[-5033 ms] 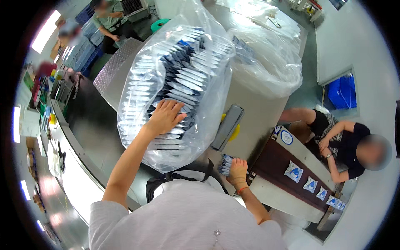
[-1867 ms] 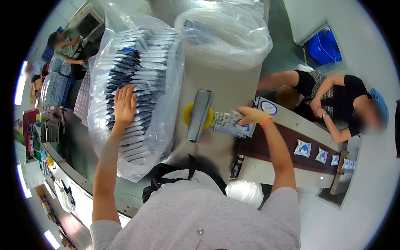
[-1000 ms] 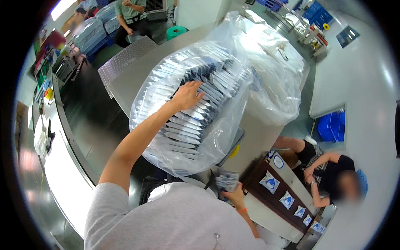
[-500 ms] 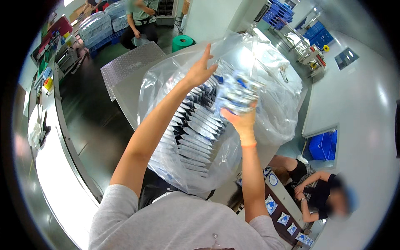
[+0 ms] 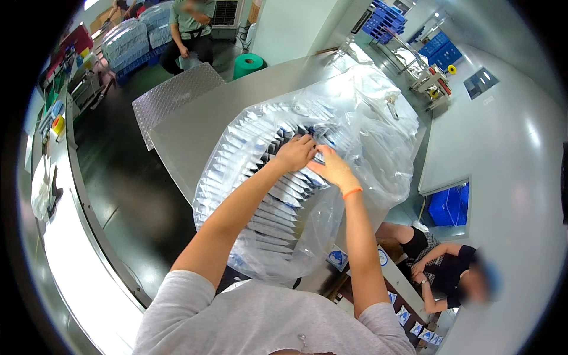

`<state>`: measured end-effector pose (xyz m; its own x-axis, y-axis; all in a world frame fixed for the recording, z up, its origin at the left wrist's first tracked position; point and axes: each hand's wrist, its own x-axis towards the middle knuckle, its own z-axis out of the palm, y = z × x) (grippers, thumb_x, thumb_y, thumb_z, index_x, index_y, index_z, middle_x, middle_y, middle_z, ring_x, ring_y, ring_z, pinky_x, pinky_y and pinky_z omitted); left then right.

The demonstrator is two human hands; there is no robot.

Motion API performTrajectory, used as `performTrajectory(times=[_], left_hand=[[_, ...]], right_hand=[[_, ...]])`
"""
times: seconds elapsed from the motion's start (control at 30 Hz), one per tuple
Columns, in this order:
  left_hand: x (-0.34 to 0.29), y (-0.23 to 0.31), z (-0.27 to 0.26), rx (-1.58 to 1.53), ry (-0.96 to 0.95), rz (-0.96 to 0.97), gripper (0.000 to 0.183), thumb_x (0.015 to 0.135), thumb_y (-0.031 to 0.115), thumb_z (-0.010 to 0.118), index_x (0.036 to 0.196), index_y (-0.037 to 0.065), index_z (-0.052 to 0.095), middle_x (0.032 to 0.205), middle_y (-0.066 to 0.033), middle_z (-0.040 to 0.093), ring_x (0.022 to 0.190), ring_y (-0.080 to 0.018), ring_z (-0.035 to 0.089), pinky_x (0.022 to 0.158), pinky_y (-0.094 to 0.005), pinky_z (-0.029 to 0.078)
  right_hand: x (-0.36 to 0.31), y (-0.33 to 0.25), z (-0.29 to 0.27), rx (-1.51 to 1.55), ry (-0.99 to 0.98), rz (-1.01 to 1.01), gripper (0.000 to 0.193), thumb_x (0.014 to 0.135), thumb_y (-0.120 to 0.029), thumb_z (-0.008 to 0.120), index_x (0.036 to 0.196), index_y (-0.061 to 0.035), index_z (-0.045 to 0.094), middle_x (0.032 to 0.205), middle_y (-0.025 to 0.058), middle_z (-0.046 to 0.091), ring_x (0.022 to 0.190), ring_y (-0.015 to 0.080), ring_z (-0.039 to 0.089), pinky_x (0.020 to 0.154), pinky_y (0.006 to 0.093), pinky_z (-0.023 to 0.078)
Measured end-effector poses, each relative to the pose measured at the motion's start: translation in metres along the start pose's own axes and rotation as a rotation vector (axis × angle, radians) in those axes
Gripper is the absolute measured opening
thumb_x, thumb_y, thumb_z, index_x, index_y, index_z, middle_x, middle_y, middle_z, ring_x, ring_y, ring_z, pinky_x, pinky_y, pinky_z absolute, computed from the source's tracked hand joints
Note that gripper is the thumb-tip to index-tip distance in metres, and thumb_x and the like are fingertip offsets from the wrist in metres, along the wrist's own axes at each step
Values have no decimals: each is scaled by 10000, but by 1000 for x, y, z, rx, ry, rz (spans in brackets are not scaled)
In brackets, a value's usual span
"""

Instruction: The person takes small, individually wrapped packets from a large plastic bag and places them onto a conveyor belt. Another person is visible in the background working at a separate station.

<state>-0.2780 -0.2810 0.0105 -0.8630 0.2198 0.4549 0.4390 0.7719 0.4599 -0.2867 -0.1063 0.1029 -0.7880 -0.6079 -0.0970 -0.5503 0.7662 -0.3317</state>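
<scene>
A large clear plastic bag (image 5: 334,204) lies spread on a grey metal table and holds curved rows of small white, blue and black packets (image 5: 269,222) standing on edge. Both hands meet inside it, near the far end of the inner rows. My left hand (image 5: 297,152) is closed, its fingers curled down over the packet tops. Beside it, my right hand (image 5: 335,169) pinches at the same packets, thumb near and fingers far. An orange band circles the right wrist. How many packets sit between the fingers is hidden.
A green roll (image 5: 247,65) stands past the table's far edge, near a patterned metal plate (image 5: 174,97). A seated person (image 5: 192,29) is at the back. At lower right another person (image 5: 441,266) sits by a conveyor (image 5: 408,290) carrying packets. A white belt (image 5: 89,266) runs along the left.
My right hand has lowered its bundle of packets into the bag. The left hand has come down from its raised, spread pose to join it. The bag's near film has settled outward.
</scene>
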Motion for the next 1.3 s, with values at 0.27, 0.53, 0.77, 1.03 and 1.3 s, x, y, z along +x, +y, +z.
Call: performTrajectory(times=[0.27,0.53,0.77,1.03,1.3], left_hand=[[7,1,-17,30,-244,-134,350,956,298,503,1145,31,627,1163,-131,613,1110,-363,569,999,-458,422],[0,50,-1,278,17,-27,349,959,298,468,1168,44,583,1212,-111,618,1207,-283,525,1110,-475,317],[-8,33,4,262,11,-13,395,978,321,441,1241,53,564,1268,-114,594,1261,-279,492,1149,-464,279],[-5,34,3,313,-113,40,478,1006,368,404,1362,57,473,1364,-128,525,1335,-280,422,1155,-462,256],[-33,28,-10,303,-137,101,566,1032,355,369,1515,69,297,1555,-171,310,1441,-339,281,1159,-466,245]], right_hand=[[-6,26,96,1129,520,111,709,1011,-596,268,1374,-30,495,1422,144,492,1326,250,428,1132,367,281],[-7,44,97,884,439,194,690,1022,-559,261,1397,-16,463,1427,174,490,1351,292,418,1132,371,285],[-166,32,59,799,840,273,390,1030,-307,448,1130,34,606,1159,135,628,1060,222,626,929,343,481],[-407,27,256,382,13,718,364,965,-360,478,976,-35,641,963,211,662,920,408,624,796,474,488],[-445,3,321,556,-123,796,393,952,-381,442,916,-68,677,992,166,686,933,375,640,800,466,488]])
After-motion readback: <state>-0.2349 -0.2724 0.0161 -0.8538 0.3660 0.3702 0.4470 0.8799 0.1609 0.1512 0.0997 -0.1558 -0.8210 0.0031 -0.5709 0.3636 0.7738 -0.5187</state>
